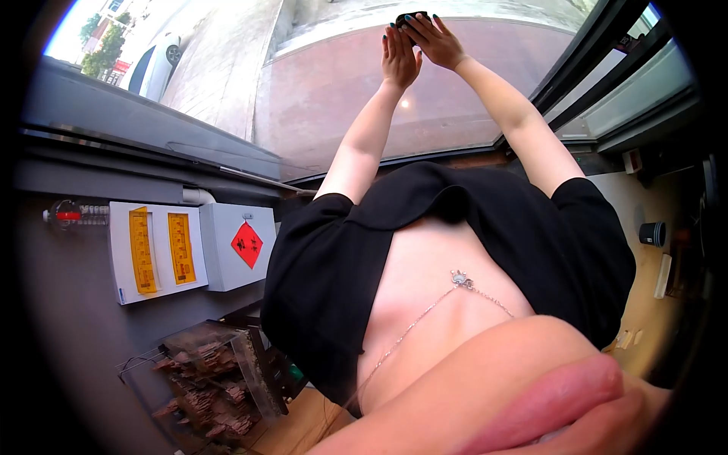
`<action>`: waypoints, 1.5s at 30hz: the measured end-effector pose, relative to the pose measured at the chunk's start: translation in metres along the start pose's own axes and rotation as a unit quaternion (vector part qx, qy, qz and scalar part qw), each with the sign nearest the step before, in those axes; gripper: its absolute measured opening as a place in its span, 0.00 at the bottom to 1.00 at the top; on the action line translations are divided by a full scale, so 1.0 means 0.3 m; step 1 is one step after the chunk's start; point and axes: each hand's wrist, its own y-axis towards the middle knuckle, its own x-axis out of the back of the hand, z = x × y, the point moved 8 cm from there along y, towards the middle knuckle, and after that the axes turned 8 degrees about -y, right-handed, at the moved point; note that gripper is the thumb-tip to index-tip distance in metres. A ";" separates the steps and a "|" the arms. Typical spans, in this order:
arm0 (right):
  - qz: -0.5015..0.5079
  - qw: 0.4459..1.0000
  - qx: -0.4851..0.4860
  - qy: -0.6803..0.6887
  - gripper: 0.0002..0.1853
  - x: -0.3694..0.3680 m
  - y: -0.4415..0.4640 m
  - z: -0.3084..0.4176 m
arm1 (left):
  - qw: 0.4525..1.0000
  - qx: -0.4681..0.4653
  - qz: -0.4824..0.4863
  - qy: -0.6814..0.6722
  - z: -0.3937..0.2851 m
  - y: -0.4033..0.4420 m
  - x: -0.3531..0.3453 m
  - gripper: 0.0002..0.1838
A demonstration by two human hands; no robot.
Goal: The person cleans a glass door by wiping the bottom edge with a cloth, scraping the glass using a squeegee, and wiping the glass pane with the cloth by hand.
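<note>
Both my arms stretch out ahead to the top of the view, bare below short black sleeves (599, 250). My left hand (400, 62) and my right hand (438, 44) meet at a small black object (413, 17) of a kind I cannot make out. The right hand's fingers lie across its top. The left hand's long fingers press along its near left side. Dark teal nails show on both hands. The palms and the object's far side are hidden. Whether the object touches the window glass I cannot tell.
Large window panes (334, 106) and dark frames (580, 68) stand ahead, with a white car (155, 68) outside. At left, a white electrical box (158, 284) and a grey box (220, 273) hang on the wall. A glass tank with brown rockwork (205, 379) stands below. Dark cups (652, 233) stand at right.
</note>
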 end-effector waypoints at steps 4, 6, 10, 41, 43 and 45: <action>0.003 1.000 0.002 -0.016 0.23 0.026 -0.101 -0.199 | 1.000 -0.001 -0.003 0.007 -0.183 0.106 -0.092 0.37; 0.018 1.000 -0.002 -0.024 0.23 0.032 -0.165 -0.295 | 1.000 -0.005 -0.003 0.005 -0.276 0.147 -0.146 0.37; 0.046 0.998 -0.011 -0.041 0.23 0.057 -0.271 -0.468 | 1.000 -0.012 -0.001 -0.013 -0.434 0.226 -0.227 0.37; -0.048 0.994 0.065 0.069 0.25 0.156 -0.023 -0.138 | 0.991 0.130 -0.003 0.042 -0.129 0.084 -0.089 0.39; -0.048 0.993 0.088 0.069 0.24 0.167 -0.026 -0.154 | 0.988 0.148 -0.008 0.038 -0.153 0.091 -0.092 0.40; -0.064 0.992 0.091 0.063 0.25 0.173 -0.049 -0.187 | 0.988 0.152 -0.027 0.026 -0.190 0.103 -0.098 0.38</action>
